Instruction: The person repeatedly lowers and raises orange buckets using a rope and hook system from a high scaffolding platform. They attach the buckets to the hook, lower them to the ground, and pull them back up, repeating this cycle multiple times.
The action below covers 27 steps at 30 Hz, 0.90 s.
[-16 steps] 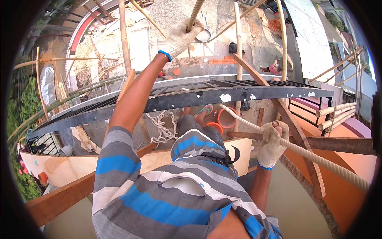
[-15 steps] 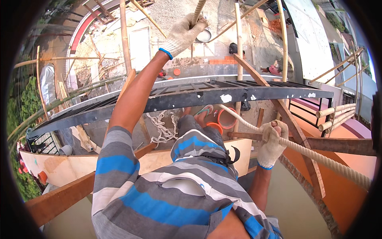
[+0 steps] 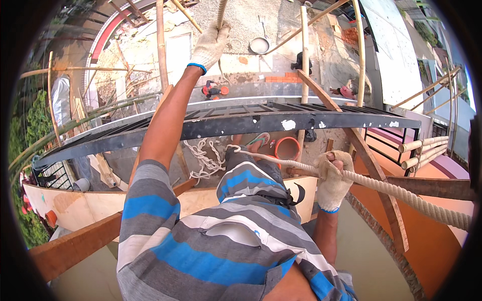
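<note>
Left hand (image 3: 211, 44), gloved, raised, closed around the rope (image 3: 401, 193) overhead. Right hand (image 3: 334, 180), gloved, grips the same rope beside the black railing (image 3: 226, 123).

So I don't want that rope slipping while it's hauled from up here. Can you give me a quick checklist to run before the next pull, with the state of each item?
1. Left hand gloved and closed around the rope overhead: ok.
2. Right hand gloved and closed around the rope at waist height: ok.
3. Rope running free past the right hand toward the picture's right edge, no snag seen: ok.
4. Slack rope coil below the black metal rail free of tangles: cannot tell, it lies in loose loops.
5. Footing: cannot tell; the striped shirt hides the legs.
6. What hangs on the rope's far ends: cannot tell, out of view.
</note>
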{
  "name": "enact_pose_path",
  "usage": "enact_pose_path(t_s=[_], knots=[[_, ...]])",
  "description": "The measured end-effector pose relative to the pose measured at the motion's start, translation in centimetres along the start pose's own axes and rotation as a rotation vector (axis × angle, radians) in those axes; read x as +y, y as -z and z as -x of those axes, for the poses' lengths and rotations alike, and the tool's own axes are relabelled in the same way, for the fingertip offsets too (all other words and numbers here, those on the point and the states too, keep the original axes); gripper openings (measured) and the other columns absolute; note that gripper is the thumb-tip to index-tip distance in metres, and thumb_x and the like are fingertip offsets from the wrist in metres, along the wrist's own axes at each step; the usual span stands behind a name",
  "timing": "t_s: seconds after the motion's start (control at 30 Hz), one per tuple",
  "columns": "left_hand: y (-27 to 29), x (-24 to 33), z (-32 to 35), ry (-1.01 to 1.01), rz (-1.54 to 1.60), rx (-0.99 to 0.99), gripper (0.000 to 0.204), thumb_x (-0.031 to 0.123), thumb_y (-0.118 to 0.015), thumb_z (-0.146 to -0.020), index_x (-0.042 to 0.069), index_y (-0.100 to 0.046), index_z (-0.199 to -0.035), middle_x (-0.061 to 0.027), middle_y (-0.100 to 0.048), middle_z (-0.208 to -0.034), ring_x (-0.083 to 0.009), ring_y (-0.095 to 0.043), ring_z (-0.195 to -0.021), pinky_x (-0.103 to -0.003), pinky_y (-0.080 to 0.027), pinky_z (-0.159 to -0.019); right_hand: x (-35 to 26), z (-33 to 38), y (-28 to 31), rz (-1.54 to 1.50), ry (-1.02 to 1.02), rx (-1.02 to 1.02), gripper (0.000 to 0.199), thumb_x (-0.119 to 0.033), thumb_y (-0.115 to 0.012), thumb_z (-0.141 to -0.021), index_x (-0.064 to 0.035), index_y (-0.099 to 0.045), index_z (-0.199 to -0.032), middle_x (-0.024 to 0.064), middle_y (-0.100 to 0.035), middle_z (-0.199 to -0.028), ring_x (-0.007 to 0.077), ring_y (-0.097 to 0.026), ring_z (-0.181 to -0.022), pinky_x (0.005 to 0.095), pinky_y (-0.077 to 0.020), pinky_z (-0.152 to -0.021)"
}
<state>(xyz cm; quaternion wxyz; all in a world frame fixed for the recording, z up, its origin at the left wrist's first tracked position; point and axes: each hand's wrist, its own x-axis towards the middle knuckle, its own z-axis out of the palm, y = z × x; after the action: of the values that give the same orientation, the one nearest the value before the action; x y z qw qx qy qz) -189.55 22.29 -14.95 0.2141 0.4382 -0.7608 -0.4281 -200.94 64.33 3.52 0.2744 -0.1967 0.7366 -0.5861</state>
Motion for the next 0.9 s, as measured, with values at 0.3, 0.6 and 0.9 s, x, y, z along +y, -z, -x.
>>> enact_pose_path(t_s=[0.3, 0.6, 0.9], knots=[[-1.5, -6.9, 3.5, 0.189, -0.148, -0.185, 0.051, 0.048, -0.046, -0.106, 0.009, -0.06, -0.135, -0.0233, -0.069, -0.121, -0.0416, -0.064, -0.116, -0.048, -0.048, -0.1, -2.3, -0.1, -2.0, 0.12, -0.016, -0.088, 0.038, -0.039, -0.059, -0.107, -0.0019, -0.066, -0.104, 0.0012, -0.063, -0.087, 0.008, -0.055, -0.074, 0.0259, -0.0467, -0.065], [-3.1, -11.0, 5.2, 0.297, -0.188, -0.281, 0.057, 0.05, -0.048, -0.105, 0.005, -0.06, -0.138, -0.0236, -0.067, -0.13, -0.0372, -0.062, -0.124, -0.042, -0.045, -0.106, -2.7, -0.5, -2.0, 0.127, 0.002, -0.118, 0.037, -0.036, -0.058, -0.108, -0.0003, -0.067, -0.104, 0.0021, -0.064, -0.086, 0.0079, -0.055, -0.073, 0.025, -0.0471, -0.065], [-3.6, -10.5, 5.7, 0.255, -0.192, -0.283, 0.056, 0.05, -0.045, -0.106, 0.004, -0.061, -0.132, -0.0249, -0.067, -0.128, -0.0391, -0.061, -0.125, -0.045, -0.045, -0.106, -1.8, -0.5, -1.3, 0.13, 0.029, -0.128, 0.037, -0.035, -0.064, -0.105, 0.0014, -0.069, -0.108, 0.0062, -0.071, -0.085, 0.0113, -0.067, -0.076, 0.0263, -0.0546, -0.066]])
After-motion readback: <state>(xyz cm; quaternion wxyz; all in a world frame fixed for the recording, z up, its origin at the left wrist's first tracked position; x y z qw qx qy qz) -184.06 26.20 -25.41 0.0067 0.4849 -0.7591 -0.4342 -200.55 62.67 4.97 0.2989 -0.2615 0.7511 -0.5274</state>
